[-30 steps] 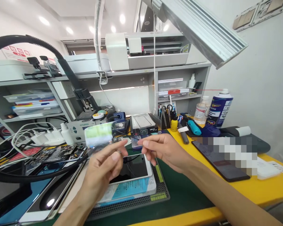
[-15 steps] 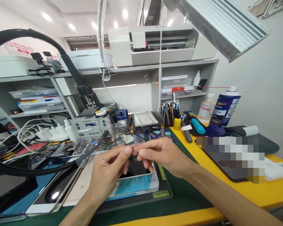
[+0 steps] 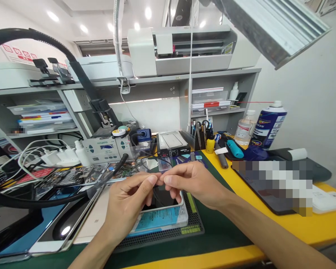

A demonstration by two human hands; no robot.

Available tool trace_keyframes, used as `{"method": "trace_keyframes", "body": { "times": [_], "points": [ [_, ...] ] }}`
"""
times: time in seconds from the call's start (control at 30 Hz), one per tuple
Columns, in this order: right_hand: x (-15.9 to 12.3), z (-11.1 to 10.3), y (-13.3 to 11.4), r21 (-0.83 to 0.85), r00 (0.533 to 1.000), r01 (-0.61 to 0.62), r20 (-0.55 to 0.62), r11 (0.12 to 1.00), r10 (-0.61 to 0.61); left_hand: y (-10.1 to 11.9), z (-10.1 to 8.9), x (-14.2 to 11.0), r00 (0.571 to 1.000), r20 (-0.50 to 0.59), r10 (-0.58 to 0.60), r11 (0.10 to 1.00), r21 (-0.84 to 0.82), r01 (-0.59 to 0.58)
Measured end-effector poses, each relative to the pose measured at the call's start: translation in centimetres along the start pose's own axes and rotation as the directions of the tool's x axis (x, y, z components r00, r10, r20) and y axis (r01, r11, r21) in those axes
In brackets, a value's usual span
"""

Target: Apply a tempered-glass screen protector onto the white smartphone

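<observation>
My left hand point(image 3: 131, 200) and my right hand point(image 3: 194, 185) meet fingertip to fingertip, both in a pinch. Whatever lies between the fingers is too small or hidden to make out. Just beneath them is a phone point(image 3: 168, 200) with a dark screen and a pale frame, partly covered by my fingers. It rests on a blue-and-white box point(image 3: 162, 220). Under the box lies a dark perforated pad point(image 3: 156, 239) with yellow-green markings, on a green mat point(image 3: 212, 239).
Several phones and tablets, among them a gold one point(image 3: 96, 218), lie at left beside circuit boards point(image 3: 126, 170). A black hose point(image 3: 56, 203) arches over them. Behind stand a grey control unit point(image 3: 105, 149) and pen holder point(image 3: 200, 138). A spray can point(image 3: 268, 125) and dark tablet point(image 3: 257, 190) sit right.
Both hands keep their pinch at nearly the same spot above the phone. The whole view has shifted very slightly.
</observation>
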State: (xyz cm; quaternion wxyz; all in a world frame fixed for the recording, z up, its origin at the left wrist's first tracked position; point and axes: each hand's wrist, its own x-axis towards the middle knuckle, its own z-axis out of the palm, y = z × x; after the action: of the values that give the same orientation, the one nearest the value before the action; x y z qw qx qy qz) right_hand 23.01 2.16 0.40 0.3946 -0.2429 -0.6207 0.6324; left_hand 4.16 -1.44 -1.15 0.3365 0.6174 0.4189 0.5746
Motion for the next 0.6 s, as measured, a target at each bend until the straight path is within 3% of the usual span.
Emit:
{"method": "trace_keyframes", "body": {
  "times": [0.33,0.6],
  "points": [
    [-0.1,-0.5,-0.1,-0.034,0.998,-0.046,0.040,0.998,0.047,-0.1,-0.1,-0.1,1.000,0.003,0.024,1.000,0.001,-0.024],
    [-0.1,-1.5,-0.2,0.040,0.999,-0.030,-0.026,0.999,0.031,-0.2,-0.6,0.3,0.986,-0.083,-0.147,0.977,-0.168,0.131]
  ]
}}
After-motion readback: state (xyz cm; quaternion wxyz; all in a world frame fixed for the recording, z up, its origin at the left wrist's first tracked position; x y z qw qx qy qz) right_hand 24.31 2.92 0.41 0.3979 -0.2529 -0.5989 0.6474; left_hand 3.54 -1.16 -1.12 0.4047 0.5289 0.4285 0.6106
